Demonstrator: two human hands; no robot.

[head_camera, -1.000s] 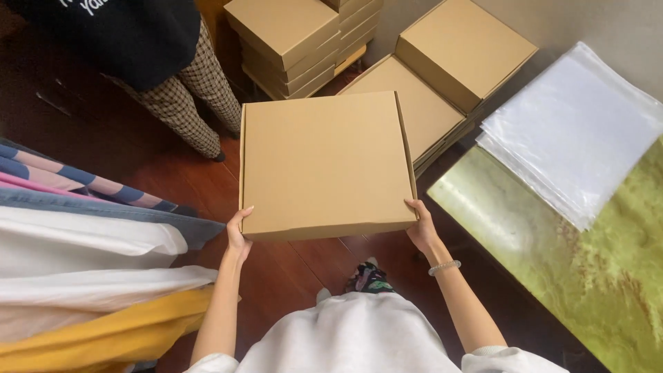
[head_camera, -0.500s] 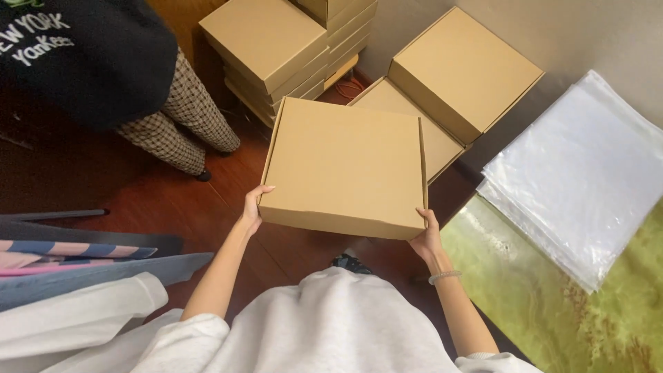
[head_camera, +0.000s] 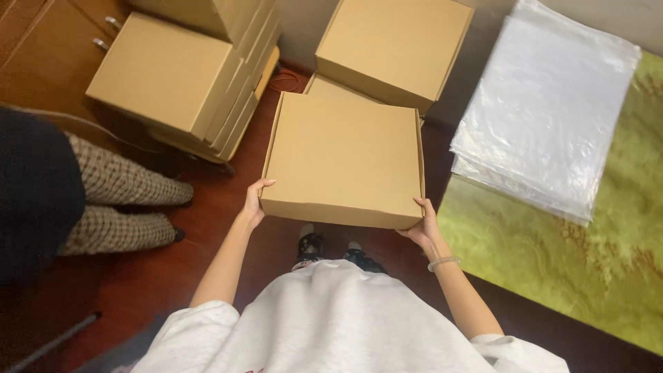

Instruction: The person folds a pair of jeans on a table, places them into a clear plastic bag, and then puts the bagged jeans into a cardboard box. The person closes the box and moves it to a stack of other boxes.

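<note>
I hold a flat, closed brown cardboard box [head_camera: 344, 157] out in front of me, above the dark red wooden floor. My left hand [head_camera: 255, 203] grips its near left corner and my right hand [head_camera: 423, 225], with a bead bracelet at the wrist, grips its near right corner. The box hangs level over the near edge of a stack of similar boxes [head_camera: 391, 41] against the wall. My white sweatshirt fills the bottom of the view.
A second stack of brown boxes [head_camera: 173, 76] stands at the upper left. A pile of clear plastic bags [head_camera: 545, 103] lies on a green marbled tabletop [head_camera: 587, 262] at the right. Another person in checked trousers [head_camera: 117, 200] stands at the left.
The view has swung toward the wall and the box has moved forward over the stack of boxes. The clothes pile at the left has left the view. Both hands keep their grip.
</note>
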